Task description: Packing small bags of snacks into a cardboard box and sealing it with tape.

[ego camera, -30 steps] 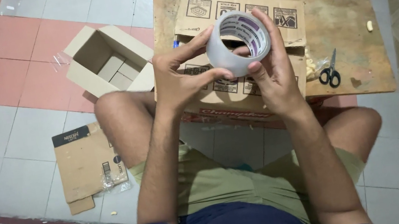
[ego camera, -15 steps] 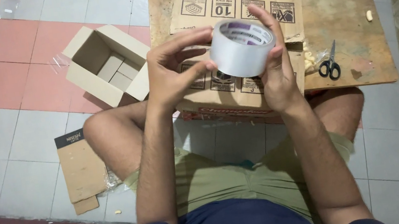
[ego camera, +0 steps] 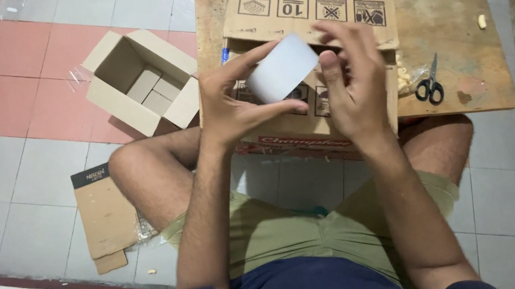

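Head view: both hands hold a tape roll (ego camera: 281,68) edge-on, left hand (ego camera: 233,103) and right hand (ego camera: 352,87) closed around it, above a shut carton (ego camera: 312,10) on a wooden board (ego camera: 452,14). Scissors (ego camera: 430,86) lie right; an open box (ego camera: 139,81) with inner dividers sits left on floor tiles.

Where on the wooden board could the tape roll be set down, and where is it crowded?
Bare wood on the board lies right of the cardboard box, above the scissors. It is crowded near the scissors and small bag. Both hands, left and right, hold the tape roll.

Both hands, left hand (ego camera: 231,110) and right hand (ego camera: 353,90), hold a tape roll (ego camera: 281,68) above a carton (ego camera: 309,14).
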